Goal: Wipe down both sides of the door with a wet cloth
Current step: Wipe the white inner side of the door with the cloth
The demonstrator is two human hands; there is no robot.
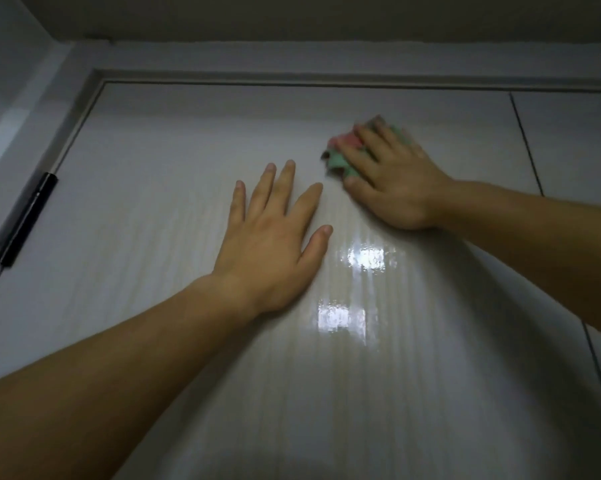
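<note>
A glossy white door (160,209) with fine vertical ribbing fills the view, seen from close up near its top. My left hand (275,237) lies flat on the door's middle with straight, spread fingers. My right hand (389,174) presses a crumpled green and pink cloth (340,157) against the door's upper right part. Its fingers lie over the cloth, and most of the cloth is hidden under the hand. Bright reflections shine on the door surface just below both hands.
A black hinge (27,220) sits on the door's left edge against the grey frame (84,95). The frame's top rail runs above the door. A thin dark vertical seam (527,143) marks the door's right edge, with another white panel beyond it.
</note>
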